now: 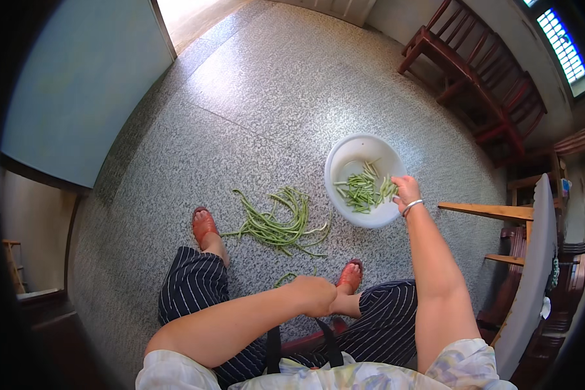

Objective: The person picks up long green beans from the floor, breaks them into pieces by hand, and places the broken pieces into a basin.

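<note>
My left hand (317, 295) is curled in front of my lap. A green yard-long bean (285, 278) shows just past its knuckles and appears held, though the grip itself is hidden. My right hand (406, 191), with a silver bangle on the wrist, reaches over the right rim of a white plastic basin (342, 151). Short cut bean pieces (360, 191) lie inside the basin. Some of them touch the right fingertips, and I cannot tell whether they are gripped. On the floor between my feet and the basin lies a tangled heap of long beans (285, 219).
Red sandals (204, 225) flank the bean heap. A wooden bench (460, 66) lines the far right wall. A table with wooden legs (487, 210) stands close on my right. To the left is a pale panel (87, 87), with a bright doorway (195, 17) beyond.
</note>
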Tool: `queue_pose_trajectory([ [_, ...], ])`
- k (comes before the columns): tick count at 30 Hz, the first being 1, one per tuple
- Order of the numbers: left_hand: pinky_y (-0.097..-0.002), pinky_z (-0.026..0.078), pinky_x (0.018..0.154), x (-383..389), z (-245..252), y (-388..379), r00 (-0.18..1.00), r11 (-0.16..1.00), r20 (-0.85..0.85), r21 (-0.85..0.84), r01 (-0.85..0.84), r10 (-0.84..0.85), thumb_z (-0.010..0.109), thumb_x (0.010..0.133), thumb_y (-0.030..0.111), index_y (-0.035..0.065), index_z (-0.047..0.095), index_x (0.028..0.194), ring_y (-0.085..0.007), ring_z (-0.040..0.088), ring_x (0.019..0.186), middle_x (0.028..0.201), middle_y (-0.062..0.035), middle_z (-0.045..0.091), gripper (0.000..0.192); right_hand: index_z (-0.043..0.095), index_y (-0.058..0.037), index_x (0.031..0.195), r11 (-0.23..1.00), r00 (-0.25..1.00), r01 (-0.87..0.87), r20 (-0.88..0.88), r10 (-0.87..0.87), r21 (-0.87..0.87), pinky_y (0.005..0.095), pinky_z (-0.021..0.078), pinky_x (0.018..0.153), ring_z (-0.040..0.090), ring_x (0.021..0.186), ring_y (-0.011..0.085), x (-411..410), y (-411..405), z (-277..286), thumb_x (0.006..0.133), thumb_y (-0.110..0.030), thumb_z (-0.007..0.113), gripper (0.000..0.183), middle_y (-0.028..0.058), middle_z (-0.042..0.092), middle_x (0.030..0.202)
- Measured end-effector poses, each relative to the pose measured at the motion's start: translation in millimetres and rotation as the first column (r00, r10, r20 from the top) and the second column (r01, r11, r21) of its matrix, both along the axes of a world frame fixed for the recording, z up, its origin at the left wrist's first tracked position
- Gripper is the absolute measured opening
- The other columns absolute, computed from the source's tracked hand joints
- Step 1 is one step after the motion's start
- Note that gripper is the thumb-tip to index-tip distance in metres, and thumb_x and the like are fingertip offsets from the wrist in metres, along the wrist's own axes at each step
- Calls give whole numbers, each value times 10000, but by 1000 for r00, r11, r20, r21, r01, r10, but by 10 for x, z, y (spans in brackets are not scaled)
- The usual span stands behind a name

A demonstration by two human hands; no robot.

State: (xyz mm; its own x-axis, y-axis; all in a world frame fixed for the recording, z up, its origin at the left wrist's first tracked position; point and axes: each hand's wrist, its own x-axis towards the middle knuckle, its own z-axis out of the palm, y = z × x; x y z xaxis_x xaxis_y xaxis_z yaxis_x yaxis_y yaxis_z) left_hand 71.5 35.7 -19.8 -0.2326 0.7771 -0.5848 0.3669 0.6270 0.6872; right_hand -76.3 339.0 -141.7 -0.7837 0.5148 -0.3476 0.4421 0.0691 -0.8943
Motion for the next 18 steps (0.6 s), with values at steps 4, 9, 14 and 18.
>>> queue_pose_trajectory([
  [4,-413,479,673,49,-63,-83,997,996,39,-56,63,-60,567,680,177,48,634,813,-313,599,807,812,-164,620,197,529,36,991,903,956,-284,165,242,321,278,490,488,614,641,174,47,-366,-333,704,-45,566,301,133,597,790],
  [9,-404,486,647,89,-11,-76,965,967,78,-39,253,-250,607,697,260,28,620,822,-308,602,807,812,-167,615,264,596,-6,876,704,624,-667,332,707,-244,265,466,434,595,543,136,494,-1147,-870,702,-61,565,185,97,600,724],
  [14,-403,488,634,92,60,-181,951,964,162,2,264,-261,587,734,281,7,584,898,-306,603,803,833,-167,611,319,595,-49,994,481,342,-861,507,791,-169,364,484,689,606,786,269,1007,-1680,-1519,709,-27,495,303,185,609,897],
  [18,-406,489,641,108,78,-261,960,976,177,29,215,-216,580,751,294,1,552,962,-316,602,788,839,-171,601,363,381,-115,1251,272,165,-959,623,765,-80,429,446,774,532,953,339,1061,-1914,-1589,726,52,422,553,243,507,1095],
])
